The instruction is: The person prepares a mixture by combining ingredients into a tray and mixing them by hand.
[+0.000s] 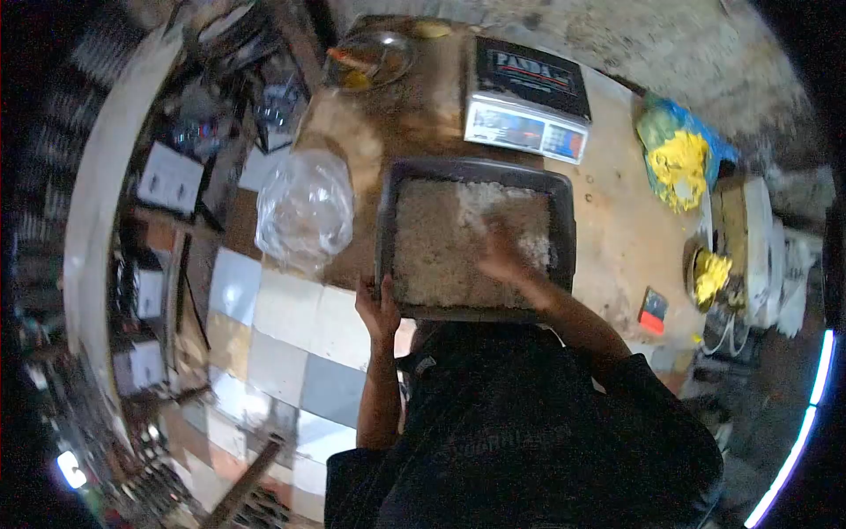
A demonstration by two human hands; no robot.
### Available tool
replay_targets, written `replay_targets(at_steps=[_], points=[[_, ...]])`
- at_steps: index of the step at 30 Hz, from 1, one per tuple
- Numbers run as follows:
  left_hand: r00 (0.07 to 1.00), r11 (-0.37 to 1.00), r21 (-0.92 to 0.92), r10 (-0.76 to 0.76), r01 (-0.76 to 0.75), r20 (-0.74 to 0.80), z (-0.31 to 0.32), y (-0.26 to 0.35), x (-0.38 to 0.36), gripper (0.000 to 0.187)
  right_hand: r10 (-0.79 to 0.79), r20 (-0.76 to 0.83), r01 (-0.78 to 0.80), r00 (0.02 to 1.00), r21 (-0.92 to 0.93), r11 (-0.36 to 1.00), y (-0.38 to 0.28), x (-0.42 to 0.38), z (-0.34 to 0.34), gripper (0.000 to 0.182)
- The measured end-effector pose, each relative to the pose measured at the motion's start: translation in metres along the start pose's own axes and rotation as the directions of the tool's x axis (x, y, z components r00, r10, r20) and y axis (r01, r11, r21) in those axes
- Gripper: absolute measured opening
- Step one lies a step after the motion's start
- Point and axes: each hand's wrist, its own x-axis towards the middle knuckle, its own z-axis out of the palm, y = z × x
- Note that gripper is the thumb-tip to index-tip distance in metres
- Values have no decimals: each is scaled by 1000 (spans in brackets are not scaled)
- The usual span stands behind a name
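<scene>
A dark rectangular tray (565,220) stands at the table's near edge, filled with a brown, crumbly or grainy material (432,238). Whitish material (485,196) lies over its far middle and right side. My left hand (379,307) grips the tray at its near left corner, thumb over the rim. Over the tray's right half is my right hand (504,254), reaching down to the contents. Motion smears its fingers, so I cannot make out whether they hold anything.
A scale (527,97) marked PANDA stands behind the tray. Left of the tray is a clear plastic bag (305,210); a round metal dish (377,60) sits at the far left. Yellow material (680,167) in a blue bag, a bowl (702,280) and a red-and-black object (652,310) are on the right.
</scene>
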Motion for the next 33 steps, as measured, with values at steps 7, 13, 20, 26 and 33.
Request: replay_targets(at_steps=[7, 13, 20, 26, 33], points=[[980, 973, -123, 190, -195, -50, 12, 12, -1, 22, -483, 331, 543, 811, -117, 832, -21, -19, 1, 60], [978, 977, -26, 209, -210, -20, 3, -5, -1, 19, -417, -171, 426, 893, 18, 904, -5, 0, -100, 38], [976, 981, 89, 184, -174, -118, 13, 14, -19, 22, -448, -170, 410, 877, 751, 517, 0, -22, -104, 39], [973, 935, 353, 110, -33, -201, 6, 0, -85, 28, -520, -213, 510, 827, -103, 854, 66, -54, -51, 56], [988, 840, 524, -82, 138, -129, 3, 38, -102, 32, -28, -626, 180, 779, 180, 967, 165, -63, -59, 48]])
